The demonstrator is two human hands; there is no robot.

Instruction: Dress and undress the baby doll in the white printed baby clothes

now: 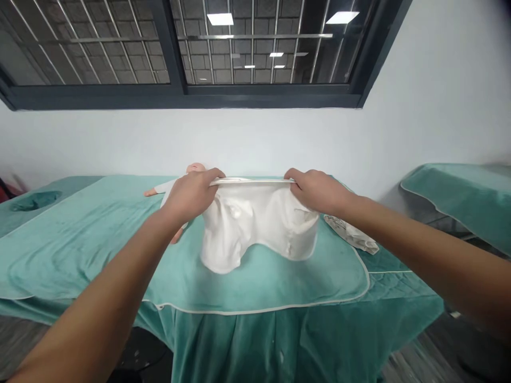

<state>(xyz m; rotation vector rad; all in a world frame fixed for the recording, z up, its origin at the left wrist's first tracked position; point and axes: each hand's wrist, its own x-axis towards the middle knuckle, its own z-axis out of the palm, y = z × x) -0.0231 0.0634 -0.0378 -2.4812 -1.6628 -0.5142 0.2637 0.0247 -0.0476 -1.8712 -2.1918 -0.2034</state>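
Note:
A pair of small white baby pants (255, 213) hangs stretched by its top edge between my two hands, over the bed. My left hand (194, 194) pinches the left end of that edge; my right hand (315, 189) grips the right end, fingers closed. Two wide, leg-like parts droop below with an arched gap between them. Behind my left hand lies a baby doll (195, 167) in white clothing, its outstretched arm and one foot showing. My left hand and forearm hide most of its body.
A green sheet (255, 287) with pale piping covers the bed against the wall. A crumpled, pale patterned cloth (353, 234) lies beyond my right forearm. Another green-covered bed (463, 197) stands at right. A barred window (255, 53) is above.

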